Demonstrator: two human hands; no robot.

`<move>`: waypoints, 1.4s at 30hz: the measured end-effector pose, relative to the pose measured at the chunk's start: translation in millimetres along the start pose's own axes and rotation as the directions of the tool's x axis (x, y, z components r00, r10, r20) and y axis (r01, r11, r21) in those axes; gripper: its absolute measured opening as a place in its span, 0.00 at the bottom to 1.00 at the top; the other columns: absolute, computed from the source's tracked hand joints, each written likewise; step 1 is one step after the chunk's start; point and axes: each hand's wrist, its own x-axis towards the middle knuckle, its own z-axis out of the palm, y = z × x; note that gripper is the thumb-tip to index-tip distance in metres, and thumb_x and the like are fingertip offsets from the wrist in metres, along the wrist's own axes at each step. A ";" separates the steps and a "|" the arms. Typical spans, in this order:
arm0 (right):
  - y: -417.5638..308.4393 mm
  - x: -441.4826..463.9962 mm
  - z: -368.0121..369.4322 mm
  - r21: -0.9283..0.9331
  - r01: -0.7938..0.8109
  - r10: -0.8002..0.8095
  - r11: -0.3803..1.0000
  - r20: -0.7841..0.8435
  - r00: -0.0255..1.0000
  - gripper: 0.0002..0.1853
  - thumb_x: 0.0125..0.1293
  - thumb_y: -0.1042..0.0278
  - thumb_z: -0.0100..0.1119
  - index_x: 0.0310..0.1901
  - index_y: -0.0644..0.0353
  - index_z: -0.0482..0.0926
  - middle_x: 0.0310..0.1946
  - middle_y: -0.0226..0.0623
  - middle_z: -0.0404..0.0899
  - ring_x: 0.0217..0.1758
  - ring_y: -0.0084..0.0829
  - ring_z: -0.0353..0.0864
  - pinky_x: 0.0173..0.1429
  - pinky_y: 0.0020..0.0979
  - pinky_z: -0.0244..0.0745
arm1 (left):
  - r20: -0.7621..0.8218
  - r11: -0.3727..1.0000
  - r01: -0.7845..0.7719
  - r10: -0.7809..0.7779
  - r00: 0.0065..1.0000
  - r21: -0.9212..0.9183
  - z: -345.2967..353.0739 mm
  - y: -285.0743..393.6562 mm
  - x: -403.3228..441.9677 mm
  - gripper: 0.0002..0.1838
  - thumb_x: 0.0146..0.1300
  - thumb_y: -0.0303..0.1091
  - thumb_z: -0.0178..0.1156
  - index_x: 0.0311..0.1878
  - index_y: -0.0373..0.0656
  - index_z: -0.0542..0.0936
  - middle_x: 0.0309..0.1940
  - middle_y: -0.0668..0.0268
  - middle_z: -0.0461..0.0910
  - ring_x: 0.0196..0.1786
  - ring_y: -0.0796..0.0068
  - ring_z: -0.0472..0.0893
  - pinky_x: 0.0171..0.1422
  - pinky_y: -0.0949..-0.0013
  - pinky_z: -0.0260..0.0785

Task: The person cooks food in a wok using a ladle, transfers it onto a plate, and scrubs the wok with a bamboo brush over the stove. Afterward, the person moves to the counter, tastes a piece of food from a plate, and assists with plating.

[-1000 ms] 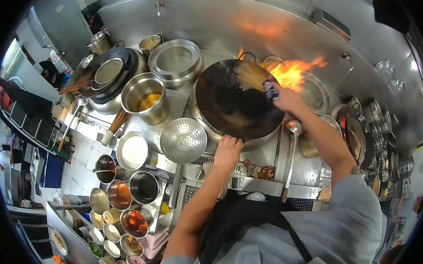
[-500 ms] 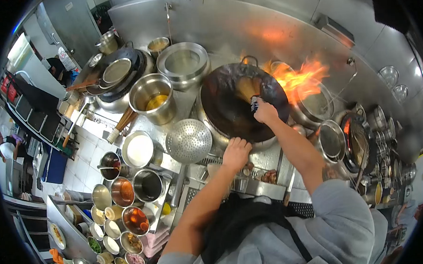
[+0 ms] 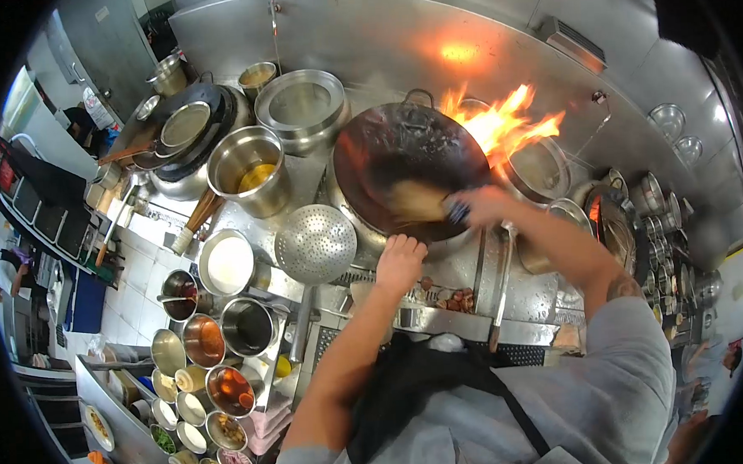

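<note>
A large dark wok (image 3: 384,144) rests on the burner, its inside wet in places. My left hand (image 3: 401,262) is closed at the wok's near edge; whether it grips a handle or a cloth there is hidden. In my right hand (image 3: 482,205) is a bamboo wok brush (image 3: 416,200), with a dark blue and white band at its grip. Its bristles, blurred by motion, press against the lower inside of the wok. Orange flames (image 3: 508,126) rise just behind the wok's right rim.
Left of the wok are a perforated strainer (image 3: 315,244), a steel pot of yellow liquid (image 3: 249,175) and a pot of white stuff (image 3: 227,264). Several sauce containers (image 3: 204,339) stand at lower left. A long-handled tool (image 3: 503,288) and food scraps (image 3: 456,300) lie near the front.
My right hand has swept the brush from the wok's upper middle down to its lower right inside. My left hand keeps its place at the rim. The view has shifted slightly.
</note>
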 end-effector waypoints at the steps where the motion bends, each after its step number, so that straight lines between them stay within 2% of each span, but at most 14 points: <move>1: 17.5 -0.2 -13.3 -0.057 -0.313 0.308 0.948 -0.071 0.949 0.37 0.53 0.60 0.66 0.69 0.48 0.71 0.47 0.47 0.86 0.47 0.45 0.88 0.52 0.44 0.83 | 0.009 1.000 0.009 -0.009 1.000 0.005 -0.2 2.5 -1.5 0.05 0.62 0.35 0.62 0.33 0.47 0.81 0.31 0.65 0.76 0.44 0.61 0.76 0.55 0.58 0.66; 2: 35.7 1.1 -31.7 -0.087 -0.599 0.582 0.796 -0.163 0.797 0.35 0.55 0.61 0.66 0.66 0.49 0.71 0.46 0.44 0.87 0.47 0.45 0.87 0.51 0.45 0.82 | 0.015 1.000 0.011 -0.011 1.000 0.013 -0.8 3.5 1.2 0.05 0.62 0.35 0.62 0.33 0.47 0.80 0.31 0.65 0.76 0.44 0.61 0.76 0.55 0.58 0.66; 4: 33.7 -3.3 -49.8 -0.003 -0.499 0.463 0.866 -0.371 0.805 0.36 0.57 0.63 0.64 0.69 0.47 0.68 0.42 0.48 0.86 0.44 0.48 0.87 0.49 0.48 0.82 | 0.021 0.999 -0.003 0.002 1.000 0.034 1.3 3.6 2.0 0.05 0.62 0.36 0.62 0.33 0.47 0.80 0.32 0.65 0.76 0.44 0.62 0.76 0.54 0.58 0.66; 10: 46.2 -38.1 1.8 -0.057 -0.284 0.280 0.957 -0.076 0.957 0.40 0.55 0.59 0.63 0.73 0.34 0.67 0.43 0.51 0.86 0.46 0.45 0.88 0.51 0.44 0.83 | -0.011 0.999 -0.005 0.005 1.000 0.032 4.4 3.6 1.6 0.05 0.62 0.36 0.62 0.32 0.47 0.80 0.31 0.65 0.76 0.44 0.63 0.76 0.54 0.59 0.66; 16: 13.5 -38.3 -74.7 -0.094 -0.440 0.378 0.893 -0.374 0.847 0.38 0.57 0.63 0.60 0.73 0.35 0.67 0.38 0.49 0.86 0.45 0.47 0.87 0.48 0.49 0.82 | -0.024 1.000 0.009 -0.009 1.000 0.019 1.8 8.1 9.2 0.06 0.63 0.35 0.62 0.32 0.46 0.81 0.31 0.65 0.77 0.43 0.62 0.76 0.53 0.58 0.67; 19: -16.1 -29.3 -43.0 -0.090 -0.074 0.061 0.993 -0.133 0.989 0.34 0.54 0.67 0.61 0.67 0.47 0.72 0.39 0.47 0.87 0.44 0.46 0.88 0.48 0.46 0.82 | 0.002 1.000 0.008 -0.008 1.000 0.006 2.2 9.7 4.7 0.06 0.63 0.35 0.62 0.32 0.46 0.81 0.31 0.65 0.78 0.43 0.62 0.77 0.53 0.58 0.67; 22: 76.2 36.6 -7.4 -0.244 -0.404 0.425 0.882 0.038 0.904 0.38 0.55 0.66 0.62 0.71 0.52 0.67 0.42 0.47 0.87 0.48 0.45 0.87 0.51 0.47 0.81 | 0.032 1.000 0.019 -0.020 0.999 0.014 -5.6 8.9 4.2 0.06 0.63 0.36 0.62 0.33 0.46 0.81 0.31 0.64 0.78 0.43 0.62 0.77 0.53 0.58 0.67; 23: 86.8 41.6 -17.6 -0.076 -0.529 0.468 0.845 -0.370 0.802 0.38 0.54 0.66 0.62 0.71 0.51 0.68 0.42 0.49 0.87 0.48 0.48 0.87 0.54 0.48 0.81 | 0.032 1.000 0.021 -0.021 0.999 0.014 -7.3 10.0 8.1 0.06 0.63 0.36 0.62 0.33 0.46 0.81 0.31 0.64 0.78 0.43 0.62 0.77 0.53 0.58 0.67; 25: 37.9 35.2 -62.3 0.266 -0.566 0.624 0.780 -0.399 0.672 0.38 0.55 0.66 0.61 0.72 0.52 0.66 0.44 0.51 0.86 0.50 0.49 0.87 0.56 0.49 0.81 | 0.019 1.000 0.024 -0.024 1.000 -0.001 -2.4 6.0 11.2 0.06 0.63 0.36 0.62 0.32 0.46 0.81 0.31 0.64 0.78 0.43 0.62 0.77 0.53 0.58 0.67; 30: -19.8 68.2 -19.1 -0.041 -0.173 0.159 0.984 -0.234 0.959 0.42 0.54 0.68 0.59 0.75 0.41 0.62 0.51 0.55 0.82 0.53 0.53 0.84 0.58 0.48 0.80 | 0.061 0.999 0.036 -0.037 0.997 0.023 -6.0 10.4 6.4 0.06 0.63 0.36 0.62 0.32 0.46 0.80 0.31 0.64 0.78 0.43 0.61 0.77 0.53 0.58 0.67; 34: -19.0 124.2 13.3 0.554 -0.446 0.673 0.703 -0.316 0.668 0.40 0.55 0.69 0.60 0.73 0.53 0.63 0.52 0.55 0.82 0.56 0.52 0.84 0.60 0.48 0.79 | 0.075 0.998 0.033 -0.037 0.997 0.048 -10.0 10.4 16.0 0.06 0.64 0.36 0.61 0.33 0.46 0.81 0.31 0.64 0.78 0.43 0.62 0.77 0.53 0.58 0.67; 37: -58.6 87.0 18.5 0.123 -0.088 0.120 0.988 -0.289 0.950 0.39 0.56 0.65 0.59 0.73 0.43 0.63 0.53 0.61 0.80 0.54 0.59 0.83 0.61 0.49 0.78 | 0.086 0.999 0.011 -0.016 0.996 0.051 -11.9 6.4 14.0 0.06 0.65 0.36 0.60 0.34 0.46 0.81 0.32 0.64 0.78 0.43 0.62 0.77 0.54 0.59 0.67; 39: -15.0 111.9 24.4 0.019 -0.295 0.286 0.955 -0.322 0.903 0.41 0.56 0.64 0.60 0.74 0.43 0.62 0.53 0.60 0.80 0.54 0.58 0.83 0.59 0.47 0.80 | 0.109 0.998 0.030 -0.036 0.993 0.050 -8.3 12.3 7.7 0.06 0.65 0.37 0.60 0.35 0.47 0.82 0.32 0.64 0.78 0.44 0.62 0.77 0.54 0.59 0.66; 42: -7.7 131.4 23.4 0.472 -0.442 0.627 0.763 -0.375 0.682 0.39 0.56 0.67 0.60 0.73 0.50 0.63 0.44 0.56 0.85 0.50 0.53 0.86 0.56 0.47 0.81 | 0.115 0.998 0.032 -0.037 0.993 0.046 -9.8 11.4 9.1 0.06 0.65 0.36 0.60 0.35 0.47 0.82 0.32 0.65 0.79 0.44 0.62 0.77 0.54 0.59 0.66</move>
